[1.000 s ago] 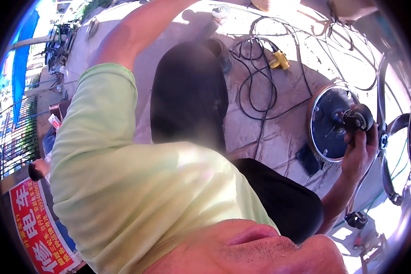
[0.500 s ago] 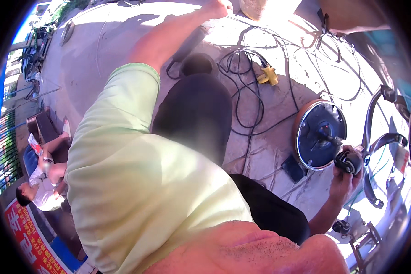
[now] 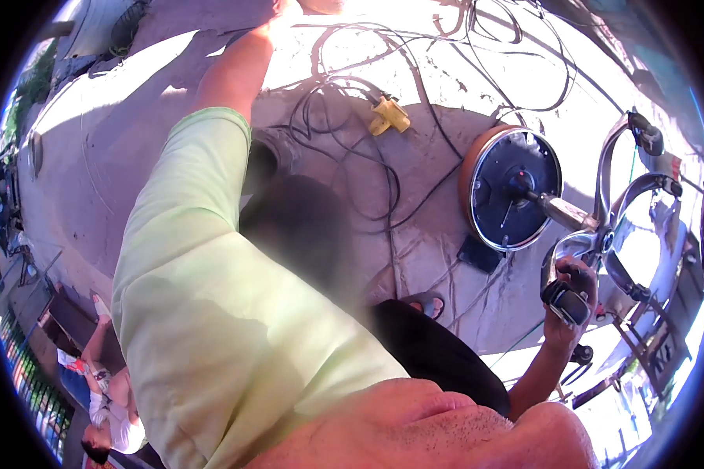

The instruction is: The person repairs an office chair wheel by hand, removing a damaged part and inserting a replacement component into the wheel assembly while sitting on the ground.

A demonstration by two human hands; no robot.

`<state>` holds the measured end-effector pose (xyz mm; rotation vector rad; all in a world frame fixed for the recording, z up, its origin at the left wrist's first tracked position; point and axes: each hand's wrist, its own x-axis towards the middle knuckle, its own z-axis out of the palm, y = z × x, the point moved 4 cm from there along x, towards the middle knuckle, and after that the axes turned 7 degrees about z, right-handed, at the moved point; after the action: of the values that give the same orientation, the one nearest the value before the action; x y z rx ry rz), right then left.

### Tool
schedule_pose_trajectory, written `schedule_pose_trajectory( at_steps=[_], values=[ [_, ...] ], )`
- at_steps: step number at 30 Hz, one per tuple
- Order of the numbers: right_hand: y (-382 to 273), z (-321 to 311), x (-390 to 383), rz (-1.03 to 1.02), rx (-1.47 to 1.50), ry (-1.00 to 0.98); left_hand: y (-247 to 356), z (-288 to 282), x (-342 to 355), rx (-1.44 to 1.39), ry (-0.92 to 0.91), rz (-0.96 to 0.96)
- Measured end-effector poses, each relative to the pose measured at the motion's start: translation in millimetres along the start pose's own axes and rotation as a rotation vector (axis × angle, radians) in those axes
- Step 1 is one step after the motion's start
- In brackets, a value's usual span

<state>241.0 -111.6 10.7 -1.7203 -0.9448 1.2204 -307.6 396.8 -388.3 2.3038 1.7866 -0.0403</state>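
Observation:
A swivel stool lies on its side at the right, its round seat [image 3: 516,191] showing a dark underside and a metal rim. From the seat a short post [image 3: 567,213] leads to a shiny base [image 3: 605,241] with curved legs and dark casters. My right hand [image 3: 565,328] is closed round the caster [image 3: 566,303] at the end of the nearest leg. Far off at the top edge, my left arm reaches out, and my left hand [image 3: 285,8] is washed out by glare and partly cut off; its fingers are not clear.
Black cables [image 3: 391,184] loop across the ground around a yellow connector [image 3: 389,116]. A flat dark object [image 3: 479,255] lies under the seat's edge. Another person [image 3: 117,410] sits at the lower left. Metal frames [image 3: 641,344] stand at the right.
The stool's base has turned, and the caster in my right hand has come nearer and a little left. The whole view has shifted; my left hand now shows at the very top edge.

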Motion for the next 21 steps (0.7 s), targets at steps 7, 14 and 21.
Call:
schedule_pose_trajectory(
  at_steps=[7,14,21],
  values=[
    [-19,18,17,-0.02,0.244,-0.174,-1,59,65,0.124,-0.121,-0.02],
    [-9,11,2,-0.055,0.223,-0.137,9,55,79,0.109,-0.14,-0.103],
    [-4,12,7,-0.026,0.293,-0.225,36,3,5,-0.363,-0.099,-0.166]
  ],
)
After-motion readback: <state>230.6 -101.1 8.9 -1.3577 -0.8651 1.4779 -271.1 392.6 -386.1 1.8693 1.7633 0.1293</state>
